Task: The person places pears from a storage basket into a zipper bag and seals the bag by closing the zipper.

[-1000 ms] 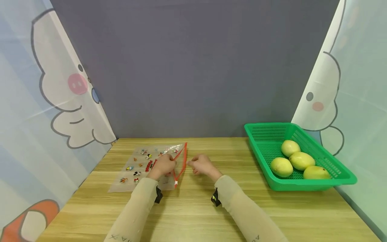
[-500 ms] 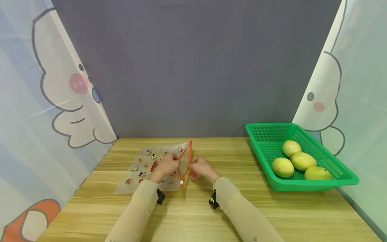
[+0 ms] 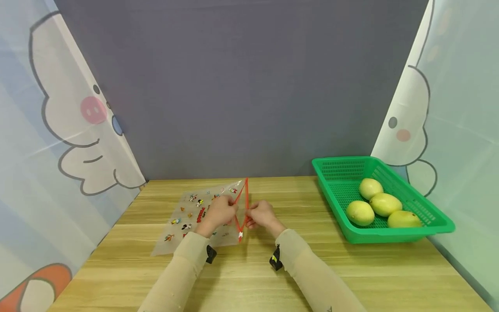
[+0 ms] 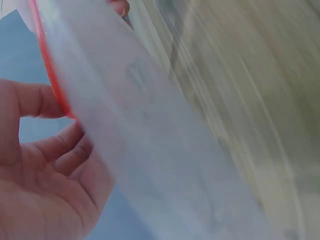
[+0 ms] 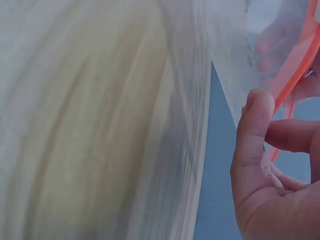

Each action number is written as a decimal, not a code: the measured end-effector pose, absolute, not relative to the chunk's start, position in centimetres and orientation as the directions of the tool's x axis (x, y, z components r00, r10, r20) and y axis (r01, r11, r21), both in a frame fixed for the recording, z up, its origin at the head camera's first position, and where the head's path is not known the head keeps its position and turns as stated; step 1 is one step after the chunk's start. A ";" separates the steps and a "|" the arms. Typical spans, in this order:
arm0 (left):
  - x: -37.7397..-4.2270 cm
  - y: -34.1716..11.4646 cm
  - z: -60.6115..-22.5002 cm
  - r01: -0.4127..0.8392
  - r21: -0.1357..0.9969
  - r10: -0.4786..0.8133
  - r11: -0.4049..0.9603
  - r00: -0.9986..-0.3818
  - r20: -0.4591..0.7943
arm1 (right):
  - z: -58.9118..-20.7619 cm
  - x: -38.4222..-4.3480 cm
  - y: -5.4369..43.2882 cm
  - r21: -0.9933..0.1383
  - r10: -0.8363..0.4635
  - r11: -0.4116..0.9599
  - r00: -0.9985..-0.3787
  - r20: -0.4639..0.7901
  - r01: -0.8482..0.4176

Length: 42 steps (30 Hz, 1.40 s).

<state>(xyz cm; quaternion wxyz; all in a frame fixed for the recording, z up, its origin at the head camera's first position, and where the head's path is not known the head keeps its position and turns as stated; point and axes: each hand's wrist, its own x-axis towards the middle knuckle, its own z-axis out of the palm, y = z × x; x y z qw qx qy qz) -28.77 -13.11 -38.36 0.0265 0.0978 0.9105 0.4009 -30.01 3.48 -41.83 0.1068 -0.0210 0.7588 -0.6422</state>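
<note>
A clear zip bag (image 3: 195, 201) printed with small cartoon figures lies on the left half of the table, its red-edged mouth (image 3: 247, 195) facing right. The left hand (image 3: 218, 212) pinches one red edge of the mouth between thumb and fingers. On the opposite edge, the right hand (image 3: 263, 213) has its own pinch, so the mouth stands spread in a narrow triangle. A white slider (image 3: 240, 235) sits at the near corner. In the left wrist view, the cloudy plastic (image 4: 150, 150) stretches away from the left hand (image 4: 45, 190). The right wrist view has the right thumb (image 5: 255, 117) against the red strip.
A green plastic basket (image 3: 331, 199) stands at the right of the wooden table (image 3: 249, 277). Several yellow-green oval fruits (image 3: 385, 204) lie inside it. A dark grey panel (image 3: 241, 86) rises behind the table, and cartoon-printed curtains (image 3: 464, 108) hang at both sides.
The right hand was beside the bag and now pinches its red edge. The left hand has moved slightly right with the bag, and the mouth's right edge has been lifted straighter.
</note>
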 end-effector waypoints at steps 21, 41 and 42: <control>-28.5 -10.0 -35.3 0.312 0.494 0.092 0.812 -0.904 0.418 | -40.9 -30.3 5.5 -0.980 -0.039 0.187 -0.996 -0.078 0.070; -27.5 -11.7 -32.4 0.298 0.681 0.005 0.669 -0.917 0.398 | -39.1 -30.4 8.9 -0.986 -0.006 0.160 -0.999 -0.049 0.047; -27.5 -11.8 -32.3 0.289 0.687 -0.001 0.666 -0.921 0.389 | -39.0 -30.3 9.0 -0.985 -0.001 0.169 -0.999 -0.048 0.047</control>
